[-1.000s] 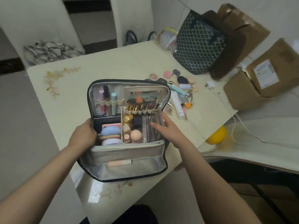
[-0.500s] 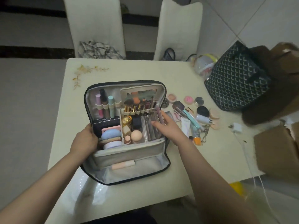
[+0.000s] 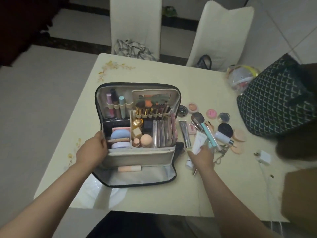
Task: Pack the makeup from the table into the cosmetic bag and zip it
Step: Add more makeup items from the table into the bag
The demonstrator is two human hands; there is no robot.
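Observation:
The cosmetic bag (image 3: 137,158) lies unzipped on the cream table (image 3: 163,69), its lid up, filled with brushes, lipsticks, compacts and a peach sponge. My left hand (image 3: 92,149) grips the bag's left rim. My right hand (image 3: 201,156) is to the right of the bag, fingers closed on a white tube (image 3: 199,140). Loose makeup lies beyond it: a silver tube (image 3: 185,133), a teal-handled brush (image 3: 208,133), a black-capped bottle (image 3: 223,133), round blush pots (image 3: 211,113) and puffs (image 3: 239,134).
A dark patterned tote (image 3: 274,103) stands at the table's right rear, with a brown bag and cardboard box (image 3: 300,194) to the right. A white charger (image 3: 264,156) and cable lie near the right edge. Two white chairs (image 3: 135,24) stand behind the table.
My right hand left the bag's right compartment and moved right to the loose items, closing on the white tube. The view swung left and up. My left hand stayed on the bag.

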